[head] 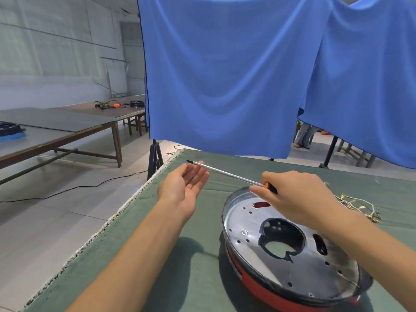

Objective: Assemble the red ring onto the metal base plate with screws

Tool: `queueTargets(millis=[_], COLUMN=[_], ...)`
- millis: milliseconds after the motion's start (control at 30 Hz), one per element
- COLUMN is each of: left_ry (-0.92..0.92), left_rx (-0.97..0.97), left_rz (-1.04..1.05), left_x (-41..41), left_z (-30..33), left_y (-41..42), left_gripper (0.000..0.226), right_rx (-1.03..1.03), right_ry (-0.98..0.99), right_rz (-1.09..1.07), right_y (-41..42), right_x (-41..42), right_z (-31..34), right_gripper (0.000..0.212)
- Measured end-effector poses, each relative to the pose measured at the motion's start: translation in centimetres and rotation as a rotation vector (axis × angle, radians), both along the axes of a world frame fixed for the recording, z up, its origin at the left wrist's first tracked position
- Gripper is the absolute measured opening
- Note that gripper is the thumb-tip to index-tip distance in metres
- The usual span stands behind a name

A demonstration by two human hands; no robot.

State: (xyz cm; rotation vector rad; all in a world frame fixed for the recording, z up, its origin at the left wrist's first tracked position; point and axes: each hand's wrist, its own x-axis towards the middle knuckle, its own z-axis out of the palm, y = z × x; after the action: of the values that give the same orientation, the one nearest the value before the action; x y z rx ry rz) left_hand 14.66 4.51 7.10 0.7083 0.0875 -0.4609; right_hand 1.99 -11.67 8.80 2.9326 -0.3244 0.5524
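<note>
On the green table cloth [202,278], the metal base plate [290,253] sits over the red ring [258,287] — likely rigid, slick, best gripped at the rim. Right hand [299,197] fingers clamp a screwdriver [227,173]; left hand [186,183] lies open, fingers apart.

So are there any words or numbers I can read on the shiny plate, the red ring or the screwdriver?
None can be read.
Metal base plate: one small stamped mark near the left holes, too blurred to read.
Red ring: a pale patch on its left side, too blurred to tell if it is writing.
Screwdriver: no writing shows.
</note>
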Motion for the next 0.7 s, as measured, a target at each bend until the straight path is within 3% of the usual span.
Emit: queueTargets(millis=[300,600,700], left_ry=[-0.005,-0.184,-0.23], left_rx=[0.011,0.044,0.07], left_rz=[0.008,0.092,0.111], left_x=[0.0,-0.7,-1.3], left_z=[-0.3,-0.8,-1.2], left_y=[-0.2,-1.0,-1.4], left_gripper=[0.026,0.027,0.026], right_rx=[-0.093,-0.06,0.047], right_ry=[-0.048,-0.012,0.052], right_rz=[0.074,0.034,0.02], right_y=[-1.2,-1.2,-1.3], right_x=[-0.6,-1.4,-1.7], right_z=[-1.3,-0.4,0.1], right_gripper=[0.063,0.054,0.052])
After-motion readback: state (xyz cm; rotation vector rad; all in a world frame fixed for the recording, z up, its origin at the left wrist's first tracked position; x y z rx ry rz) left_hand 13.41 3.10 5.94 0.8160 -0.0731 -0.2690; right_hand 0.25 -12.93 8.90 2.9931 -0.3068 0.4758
